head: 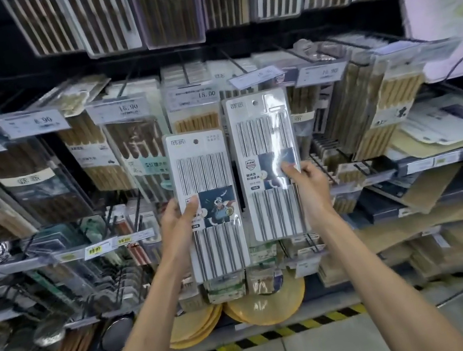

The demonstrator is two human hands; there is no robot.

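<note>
My left hand (177, 224) grips the left pack (203, 177) of steel chopsticks at its left edge, thumb curled over the front. My right hand (310, 186) pinches the right pack (260, 127) at its right edge. Both packs stand upright, long axes vertical, side by side. The right one is higher, its hang hole nearer the pegs (231, 60) beyond. Tags there read 15.00 (192, 96) and 15.90 (121, 109); the brand print is too blurred to read.

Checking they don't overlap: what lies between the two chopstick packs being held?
Nothing. The head view shows only a narrow dark gap between the left pack and the right pack; they look apart.
</note>
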